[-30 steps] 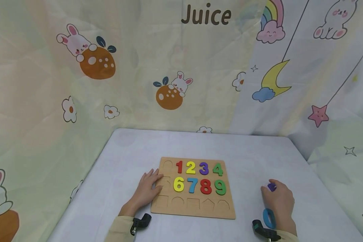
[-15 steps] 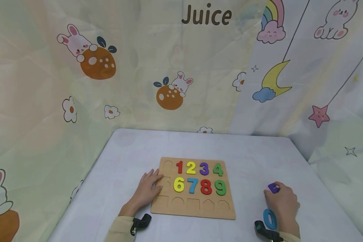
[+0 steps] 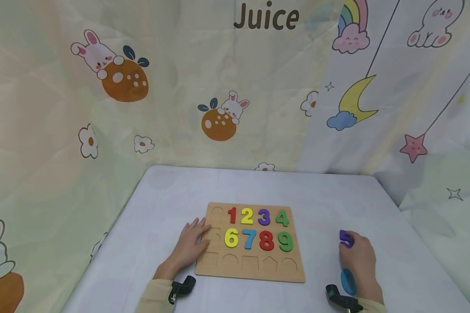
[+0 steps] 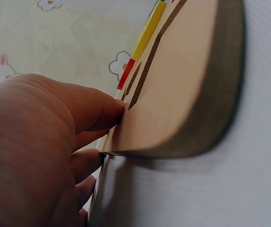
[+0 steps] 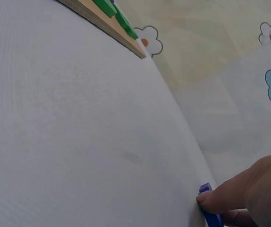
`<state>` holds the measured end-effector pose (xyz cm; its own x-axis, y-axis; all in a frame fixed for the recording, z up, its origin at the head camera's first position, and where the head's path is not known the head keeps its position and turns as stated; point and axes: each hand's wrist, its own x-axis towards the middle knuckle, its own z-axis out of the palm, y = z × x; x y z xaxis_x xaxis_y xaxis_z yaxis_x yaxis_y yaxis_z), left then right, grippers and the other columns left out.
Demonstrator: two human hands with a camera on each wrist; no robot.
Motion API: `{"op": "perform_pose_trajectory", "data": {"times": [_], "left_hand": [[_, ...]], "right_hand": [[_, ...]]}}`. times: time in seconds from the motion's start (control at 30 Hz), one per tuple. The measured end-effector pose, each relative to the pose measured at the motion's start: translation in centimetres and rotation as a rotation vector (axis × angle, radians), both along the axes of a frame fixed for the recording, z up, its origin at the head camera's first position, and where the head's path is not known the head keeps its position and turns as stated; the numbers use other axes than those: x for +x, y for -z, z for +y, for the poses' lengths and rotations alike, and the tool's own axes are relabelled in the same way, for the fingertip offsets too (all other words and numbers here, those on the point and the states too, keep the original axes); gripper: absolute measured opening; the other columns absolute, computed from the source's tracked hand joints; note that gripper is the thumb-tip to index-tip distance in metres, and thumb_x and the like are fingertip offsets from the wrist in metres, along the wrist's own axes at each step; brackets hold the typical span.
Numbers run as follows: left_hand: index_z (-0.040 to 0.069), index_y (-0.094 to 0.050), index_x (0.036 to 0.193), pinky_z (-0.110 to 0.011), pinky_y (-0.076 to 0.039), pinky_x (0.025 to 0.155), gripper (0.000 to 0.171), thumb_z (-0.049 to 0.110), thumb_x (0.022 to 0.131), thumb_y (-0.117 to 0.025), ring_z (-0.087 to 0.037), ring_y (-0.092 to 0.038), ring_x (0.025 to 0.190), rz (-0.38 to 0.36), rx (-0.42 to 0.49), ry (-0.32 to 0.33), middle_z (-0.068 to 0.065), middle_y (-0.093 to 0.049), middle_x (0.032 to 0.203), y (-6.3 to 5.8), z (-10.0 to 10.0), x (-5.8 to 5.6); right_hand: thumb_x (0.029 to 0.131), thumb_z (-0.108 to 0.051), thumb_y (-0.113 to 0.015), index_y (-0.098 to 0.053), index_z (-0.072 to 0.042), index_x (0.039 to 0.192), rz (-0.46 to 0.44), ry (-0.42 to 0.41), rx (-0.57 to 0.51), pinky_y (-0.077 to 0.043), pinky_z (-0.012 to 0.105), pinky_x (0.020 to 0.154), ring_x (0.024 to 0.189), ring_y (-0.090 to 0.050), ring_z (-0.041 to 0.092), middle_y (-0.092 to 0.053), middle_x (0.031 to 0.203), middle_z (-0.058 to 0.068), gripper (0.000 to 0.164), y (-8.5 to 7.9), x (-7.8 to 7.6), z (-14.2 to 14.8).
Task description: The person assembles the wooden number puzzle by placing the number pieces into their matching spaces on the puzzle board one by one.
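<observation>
My right hand (image 3: 358, 254) pinches a purple number 5 piece (image 3: 345, 238) between thumb and fingers, to the right of the wooden number board (image 3: 254, 276). Its thumb presses the side of the piece in the right wrist view. Relaxed and spread, my left hand (image 3: 189, 241) rests on the board's left edge; the left wrist view has the thumb (image 4: 102, 111) on the wood. Seated in two rows are the digits 1 to 4 and 6 to 9, such as the yellow 6 (image 3: 231, 238). A blue 0 piece (image 3: 348, 281) lies beside my right wrist.
Outlined bare recesses (image 3: 250, 263) run along the board's left column and bottom row. The white table (image 3: 321, 195) carries the board. Patterned cloth (image 3: 172, 87) hangs behind and at the sides. A black camera mount (image 3: 182, 287) sits on each wrist.
The right hand has shifted slightly right and then back left and up. The purple 5 has turned in its fingers and shows more fully. The left hand and board stay put.
</observation>
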<state>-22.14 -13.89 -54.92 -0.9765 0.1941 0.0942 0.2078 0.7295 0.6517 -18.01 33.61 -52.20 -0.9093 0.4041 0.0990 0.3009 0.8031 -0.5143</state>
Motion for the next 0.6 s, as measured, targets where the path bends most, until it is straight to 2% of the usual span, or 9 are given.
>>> {"op": "perform_pose_trajectory", "data": {"times": [0.4, 0.6], "left_hand": [[0.012, -0.057, 0.136, -0.05, -0.007, 0.122, 0.047, 0.02, 0.09, -0.064, -0.03, -0.019, 0.148, 0.003, -0.004, 0.001, -0.009, -0.037, 0.155, 0.2, 0.0, 0.1], [0.011, -0.058, 0.136, -0.05, -0.008, 0.122, 0.047, 0.019, 0.09, -0.065, -0.031, -0.019, 0.148, 0.013, -0.005, 0.004, -0.009, -0.038, 0.155, 0.1, 0.0, 0.0]], "right_hand": [[0.088, -0.012, -0.065, -0.051, 0.004, 0.134, 0.014, -0.062, 0.018, -0.039, 0.068, 0.098, 0.119, -0.045, 0.055, -0.049, 0.131, 0.035, 0.051, 0.1, -0.3, -0.9], [0.087, -0.011, -0.066, -0.052, 0.003, 0.134, 0.064, -0.114, 0.016, -0.038, 0.067, 0.099, 0.121, -0.045, 0.053, -0.05, 0.132, 0.033, 0.051, 0.0, -0.4, -1.8]]}}
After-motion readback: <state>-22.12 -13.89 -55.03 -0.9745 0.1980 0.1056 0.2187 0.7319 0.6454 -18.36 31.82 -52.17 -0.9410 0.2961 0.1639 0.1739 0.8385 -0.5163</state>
